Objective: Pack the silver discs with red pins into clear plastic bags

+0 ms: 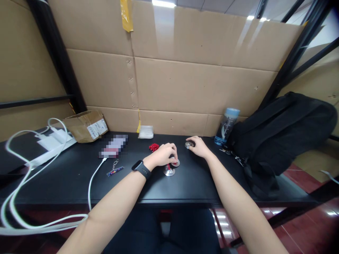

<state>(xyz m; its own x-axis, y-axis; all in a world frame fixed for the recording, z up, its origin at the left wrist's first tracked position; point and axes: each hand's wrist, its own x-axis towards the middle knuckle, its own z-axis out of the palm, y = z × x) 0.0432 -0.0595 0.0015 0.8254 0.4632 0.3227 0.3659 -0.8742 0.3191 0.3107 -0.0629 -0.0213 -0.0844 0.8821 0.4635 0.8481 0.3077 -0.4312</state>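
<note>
My left hand (165,154), with a dark watch (142,169) on the wrist, is closed in a pinch on a small round metal disc (175,162) with a red part at its middle. Just beneath lies a shiny metal disc (169,172) with red on top, flat on the black table (185,190). Farther right, my right hand (199,146) curls its thumb and fingers around a round metal piece (188,145) on the tabletop. A bunch of red cord (153,147) rests beyond my left hand.
A phone (113,146) on a white cable, a keychain (115,171), an open cardboard box (86,127) and a power strip (50,151) are at left. White squares (146,132) stand by the cardboard wall (172,84). A bottle (226,127) and black backpack (280,137) are at right.
</note>
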